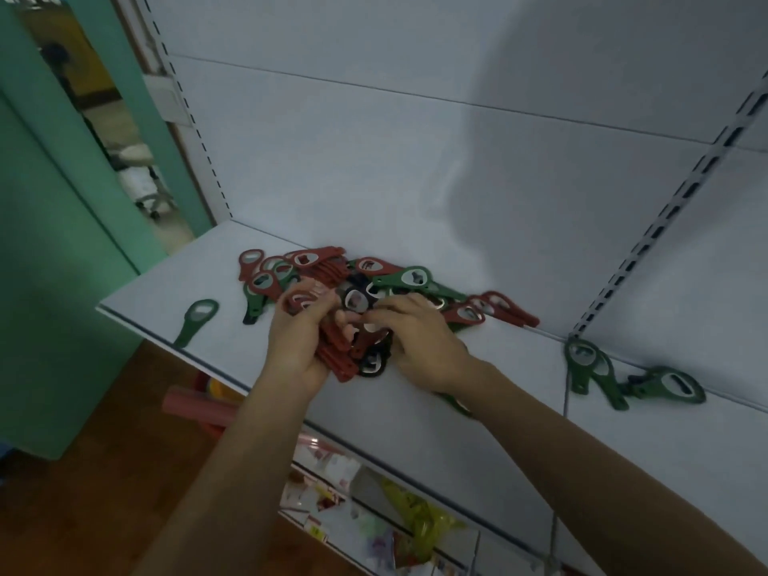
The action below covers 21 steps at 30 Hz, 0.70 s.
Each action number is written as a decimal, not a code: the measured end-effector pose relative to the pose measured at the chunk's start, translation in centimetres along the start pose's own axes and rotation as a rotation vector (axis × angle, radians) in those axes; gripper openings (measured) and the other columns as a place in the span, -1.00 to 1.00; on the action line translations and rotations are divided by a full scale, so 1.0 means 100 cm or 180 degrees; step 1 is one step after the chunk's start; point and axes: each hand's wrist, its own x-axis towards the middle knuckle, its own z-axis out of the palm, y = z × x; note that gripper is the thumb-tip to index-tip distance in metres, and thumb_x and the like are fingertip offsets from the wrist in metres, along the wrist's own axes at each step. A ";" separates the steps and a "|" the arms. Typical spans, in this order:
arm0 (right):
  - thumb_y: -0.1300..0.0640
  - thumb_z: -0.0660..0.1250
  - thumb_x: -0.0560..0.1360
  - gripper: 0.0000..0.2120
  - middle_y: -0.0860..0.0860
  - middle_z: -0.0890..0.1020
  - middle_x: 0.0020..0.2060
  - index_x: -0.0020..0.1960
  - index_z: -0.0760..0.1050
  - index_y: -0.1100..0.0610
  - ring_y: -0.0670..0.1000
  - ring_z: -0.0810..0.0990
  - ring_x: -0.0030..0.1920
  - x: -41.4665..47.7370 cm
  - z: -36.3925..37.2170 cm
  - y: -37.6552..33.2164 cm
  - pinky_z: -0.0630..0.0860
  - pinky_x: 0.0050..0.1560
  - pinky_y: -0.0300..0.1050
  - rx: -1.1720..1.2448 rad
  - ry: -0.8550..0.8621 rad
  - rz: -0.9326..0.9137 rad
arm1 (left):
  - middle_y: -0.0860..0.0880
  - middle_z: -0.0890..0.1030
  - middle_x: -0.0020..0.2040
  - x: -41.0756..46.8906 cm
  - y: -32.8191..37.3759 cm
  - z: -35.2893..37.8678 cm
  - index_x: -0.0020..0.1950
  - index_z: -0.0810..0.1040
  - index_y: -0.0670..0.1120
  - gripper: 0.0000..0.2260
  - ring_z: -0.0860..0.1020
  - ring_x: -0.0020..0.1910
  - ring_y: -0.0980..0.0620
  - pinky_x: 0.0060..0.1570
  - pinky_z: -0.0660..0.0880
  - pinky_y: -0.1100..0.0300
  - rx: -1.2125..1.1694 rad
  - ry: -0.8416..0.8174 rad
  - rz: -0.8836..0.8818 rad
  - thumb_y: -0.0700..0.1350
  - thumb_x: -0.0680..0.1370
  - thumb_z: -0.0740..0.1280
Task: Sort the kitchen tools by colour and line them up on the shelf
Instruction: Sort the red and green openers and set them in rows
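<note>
A heap of red, green and black bottle openers point(316, 266) lies on the white shelf point(415, 413). My left hand point(297, 338) grips a bundle of red openers point(334, 351) above the shelf. Close beside it, my right hand point(419, 336) pinches a black opener point(356, 300) at the bundle's top, with another black opener point(374, 363) below the fingers. One green opener point(195, 322) lies alone at the shelf's left front. Two green openers point(592, 367) point(669, 384) lie apart at the right. Several red openers point(494, 311) lie just right of my hands.
The shelf's back panel point(374, 160) rises behind the heap, with slotted uprights point(648, 243) at either side. A lower shelf with packaged goods point(374, 513) shows below the front edge. A green door frame point(62, 243) stands to the left over a wooden floor point(124, 471).
</note>
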 end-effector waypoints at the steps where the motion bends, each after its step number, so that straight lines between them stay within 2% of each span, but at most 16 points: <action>1: 0.35 0.28 0.44 -0.38 -0.02 0.51 0.34 0.44 0.46 -0.06 0.11 0.39 0.27 0.007 0.007 0.004 0.38 0.11 0.08 -0.0447 -0.0307 -0.0181 | -0.10 0.58 -0.22 0.000 0.004 -0.001 0.16 0.55 -0.14 -0.86 0.51 -0.48 0.09 -0.51 0.52 0.23 -0.0068 0.0026 -0.0069 -0.20 0.60 0.39; 2: 0.32 0.29 0.47 -0.36 -0.05 0.48 0.37 0.47 0.41 -0.11 0.12 0.37 0.29 0.012 0.011 0.008 0.33 0.07 0.05 -0.0732 -0.0433 -0.0328 | -0.07 0.56 -0.24 0.001 0.006 -0.004 0.13 0.55 -0.13 -0.84 0.47 -0.51 0.11 -0.54 0.48 0.25 -0.0189 0.0050 -0.0162 -0.12 0.59 0.42; 4: 0.27 0.35 0.53 -0.45 -0.07 0.55 0.28 0.44 0.45 -0.15 0.08 0.42 0.20 0.016 0.012 0.016 0.32 0.00 0.02 -0.0889 -0.0215 -0.0522 | -0.07 0.55 -0.27 -0.002 0.012 -0.006 0.09 0.56 -0.17 -0.81 0.46 -0.51 0.09 -0.50 0.49 0.24 -0.0497 0.0018 -0.0328 -0.07 0.59 0.41; 7: 0.17 0.41 0.56 -0.68 -0.05 0.68 0.07 0.28 0.58 -0.04 0.04 0.53 0.01 0.019 0.004 0.025 0.49 0.00 0.03 -0.0351 0.0150 -0.0550 | -0.12 0.56 -0.29 -0.006 0.014 -0.011 -0.10 0.53 -0.20 -0.96 0.59 -0.38 -0.03 -0.19 0.60 0.13 -0.0509 -0.0362 -0.0347 -0.25 0.54 0.35; 8: 0.17 0.43 0.55 -0.72 -0.03 0.70 0.03 0.25 0.60 0.01 0.03 0.57 -0.02 0.019 0.002 0.028 0.53 0.02 0.03 -0.0073 0.0245 -0.0515 | -0.12 0.57 -0.27 -0.006 0.013 -0.013 -0.13 0.51 -0.19 -0.95 0.60 -0.35 -0.03 -0.18 0.61 0.14 -0.0433 -0.0412 -0.0339 -0.28 0.51 0.34; 10: 0.14 0.50 0.50 -0.69 0.00 0.70 0.02 0.23 0.59 0.07 0.02 0.63 -0.02 0.019 -0.004 0.030 0.58 0.05 0.02 0.0401 0.0267 -0.0176 | -0.13 0.59 -0.23 0.000 0.009 -0.017 -0.12 0.49 -0.16 -0.92 0.57 -0.37 0.02 -0.33 0.59 0.22 -0.0504 -0.0347 -0.0403 -0.25 0.56 0.34; 12: 0.04 0.57 0.43 -0.64 -0.03 0.69 0.00 0.18 0.57 0.03 -0.03 0.64 -0.03 0.023 -0.012 0.033 0.60 0.03 -0.06 0.0814 -0.0020 0.0301 | -0.12 0.57 -0.19 0.010 0.008 -0.020 -0.14 0.51 -0.13 -0.82 0.52 -0.40 0.09 -0.44 0.55 0.30 -0.0795 -0.0221 -0.0600 -0.08 0.62 0.37; 14: -0.02 0.61 0.35 -0.65 -0.05 0.67 -0.11 0.03 0.56 0.01 -0.06 0.63 -0.11 0.027 -0.019 0.037 0.58 -0.07 -0.13 0.0965 -0.0183 0.0573 | -0.06 0.56 -0.20 0.021 0.009 -0.023 -0.15 0.51 -0.07 -0.73 0.48 -0.46 0.15 -0.52 0.50 0.36 -0.0882 -0.0251 -0.0846 0.10 0.57 0.40; 17: 0.02 0.64 0.32 -0.71 -0.05 0.68 -0.24 -0.10 0.60 0.09 -0.02 0.66 -0.23 0.034 -0.032 0.045 0.63 -0.13 -0.05 0.0817 -0.0306 0.0732 | 0.02 0.57 -0.22 0.042 0.015 -0.019 -0.08 0.50 -0.03 -0.64 0.50 -0.47 0.18 -0.55 0.47 0.37 -0.0809 -0.0528 -0.1066 0.27 0.54 0.34; 19: 0.02 0.64 0.34 -0.75 -0.11 0.64 -0.32 -0.16 0.61 0.09 -0.07 0.62 -0.31 0.044 -0.043 0.050 0.55 -0.26 -0.18 0.0615 -0.0446 0.0693 | -0.02 0.59 -0.16 0.059 0.023 -0.014 -0.06 0.51 -0.04 -0.60 0.53 -0.45 0.15 -0.57 0.47 0.35 -0.0661 -0.0563 -0.1107 0.31 0.55 0.31; 21: 0.00 0.56 0.44 -0.84 -0.18 0.57 -0.31 -0.10 0.65 0.05 -0.17 0.54 -0.32 0.058 -0.056 0.052 0.44 -0.26 -0.28 0.0180 -0.0608 0.0495 | -0.08 0.60 -0.10 0.073 0.033 -0.006 -0.04 0.54 -0.09 -0.58 0.56 -0.39 0.09 -0.54 0.50 0.32 -0.0572 -0.0527 -0.1201 0.28 0.57 0.31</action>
